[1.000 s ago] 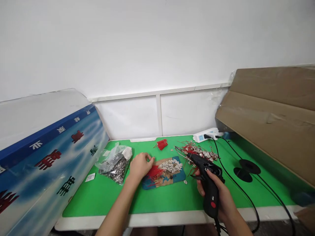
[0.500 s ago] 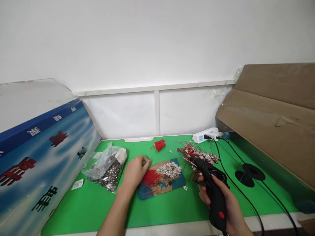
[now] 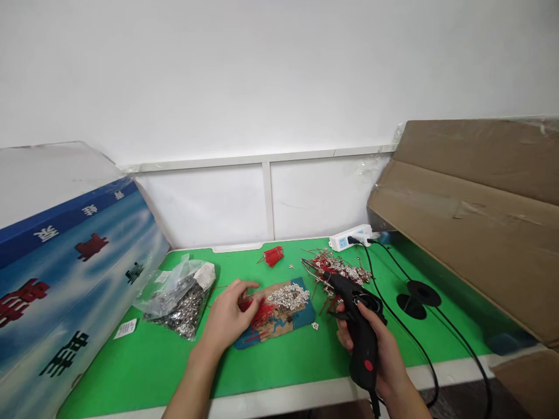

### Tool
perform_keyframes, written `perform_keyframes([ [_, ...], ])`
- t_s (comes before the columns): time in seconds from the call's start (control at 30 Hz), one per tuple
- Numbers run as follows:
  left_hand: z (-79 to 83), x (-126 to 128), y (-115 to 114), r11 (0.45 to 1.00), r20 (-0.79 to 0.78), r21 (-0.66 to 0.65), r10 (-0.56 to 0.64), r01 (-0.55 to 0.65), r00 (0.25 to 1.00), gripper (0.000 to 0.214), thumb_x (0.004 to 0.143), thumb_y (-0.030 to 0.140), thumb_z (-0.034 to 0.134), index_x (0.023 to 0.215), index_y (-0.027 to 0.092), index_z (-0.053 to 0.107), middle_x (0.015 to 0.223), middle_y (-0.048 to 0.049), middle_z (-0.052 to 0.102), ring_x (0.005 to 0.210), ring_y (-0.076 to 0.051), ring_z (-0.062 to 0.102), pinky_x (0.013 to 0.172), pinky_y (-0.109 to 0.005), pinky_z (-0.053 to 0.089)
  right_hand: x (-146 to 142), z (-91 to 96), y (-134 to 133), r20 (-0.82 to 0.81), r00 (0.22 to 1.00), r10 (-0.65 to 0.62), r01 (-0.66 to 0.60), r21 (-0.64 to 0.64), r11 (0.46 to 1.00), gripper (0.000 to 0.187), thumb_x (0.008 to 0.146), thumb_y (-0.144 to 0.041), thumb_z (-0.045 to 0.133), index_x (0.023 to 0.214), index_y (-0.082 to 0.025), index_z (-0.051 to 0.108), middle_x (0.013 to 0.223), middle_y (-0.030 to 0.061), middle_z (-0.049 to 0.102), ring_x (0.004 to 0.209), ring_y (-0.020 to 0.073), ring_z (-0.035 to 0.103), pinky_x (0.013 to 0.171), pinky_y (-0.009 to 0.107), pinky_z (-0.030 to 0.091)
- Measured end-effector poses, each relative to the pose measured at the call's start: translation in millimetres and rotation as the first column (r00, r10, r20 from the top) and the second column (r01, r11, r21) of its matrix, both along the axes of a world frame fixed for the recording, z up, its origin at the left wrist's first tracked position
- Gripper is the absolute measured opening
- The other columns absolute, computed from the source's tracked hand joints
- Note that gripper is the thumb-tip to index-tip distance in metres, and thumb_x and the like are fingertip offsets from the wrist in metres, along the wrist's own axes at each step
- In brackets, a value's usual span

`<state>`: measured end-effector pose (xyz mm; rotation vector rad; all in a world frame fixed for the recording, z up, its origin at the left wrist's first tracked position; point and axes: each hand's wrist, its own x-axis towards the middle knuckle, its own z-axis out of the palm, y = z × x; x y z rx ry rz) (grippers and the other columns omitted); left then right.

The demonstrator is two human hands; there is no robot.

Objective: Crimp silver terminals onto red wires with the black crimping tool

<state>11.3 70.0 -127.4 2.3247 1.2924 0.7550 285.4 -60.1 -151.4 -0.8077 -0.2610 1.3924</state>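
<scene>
- Cardboard panel, tall and brown (image 3: 463, 227), slants along right side; blue-and-white printed board (image 3: 109, 273) walls the left.
- White power strip (image 3: 349, 237) at back, black plugs in it; black cables run forward past the right hand, one over two flat black discs (image 3: 424, 293).
- Clear plastic bag of shiny metal pieces (image 3: 186, 311) beside the left wrist; small white label (image 3: 125, 329) near it.
- Tied bundle of red wires (image 3: 273, 256) farther back.
- Tangled heap of red wires and silver pieces (image 3: 349, 272) behind the tool, partly hidden by it.
- Right hand (image 3: 385, 343) clamped round pistol-shaped black soldering gun (image 3: 363, 349), red button on grip. Metal tip over heap's left side; contact cannot be told.
- Left hand (image 3: 231, 314) at loose red wires (image 3: 263, 317), thumb and forefinger apart. Wires and small silver pieces (image 3: 290, 297) lie on flat blue-and-brown cardboard sheet (image 3: 306, 316), between the hands.
- Green tabletop (image 3: 253, 372) shows between sheet and white front edge (image 3: 279, 400); narrower strip between sheet and gun, one loose silver piece (image 3: 315, 326) there.
</scene>
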Motion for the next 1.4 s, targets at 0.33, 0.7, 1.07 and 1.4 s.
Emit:
perform_keyframes([
  [0.33,12.9,49,0,0.994,-0.310,-0.004,-0.109,0.113,0.945,0.034,0.095,0.034,0.059,0.126,0.036,0.072,0.091,-0.0030,0.065,0.079,-0.019,0.061,0.067,-0.030,0.036,4,-3.8,-1,0.009,1.000,0.004,-0.004,0.030,1.000,0.042,0.083,-0.054,0.075,0.091,-0.012,0.077,0.072,0.0074,0.061,0.052,0.0120,0.047,0.053,0.026,0.037],
  [0.7,-14.3,60,3,0.987,-0.269,-0.023,-0.160,0.159,0.950,0.024,0.098,0.029,0.056,0.110,0.029,0.076,0.113,-0.0040,0.070,0.109,-0.024,0.062,0.085,-0.033,0.045,0,-1.4,6,-0.003,1.000,-0.029,0.029,-0.007,1.000,0.041,0.080,-0.051,0.078,0.091,-0.012,0.077,0.073,0.0069,0.061,0.053,0.0126,0.047,0.053,0.026,0.038],
  [1.07,-20.0,53,6,0.986,-0.139,0.016,-0.160,0.164,0.977,0.020,0.103,0.029,0.054,0.105,0.023,0.073,0.100,-0.0050,0.066,0.099,-0.022,0.059,0.081,-0.032,0.041,0,-1.2,2,-0.003,1.000,-0.027,0.027,0.019,0.999,0.039,0.083,-0.051,0.075,0.092,-0.013,0.076,0.073,0.0061,0.059,0.053,0.0121,0.047,0.053,0.025,0.037],
  [1.4,-9.7,40,-11,0.993,0.064,0.038,-0.113,0.111,0.992,0.027,0.107,0.035,0.039,0.104,0.018,0.061,0.103,-0.0075,0.065,0.100,-0.022,0.059,0.089,-0.034,0.042,-1,-0.1,-7,0.014,0.999,-0.049,0.048,0.082,0.995,0.037,0.083,-0.050,0.077,0.091,-0.014,0.076,0.073,0.0052,0.060,0.053,0.0123,0.049,0.053,0.025,0.039],
])
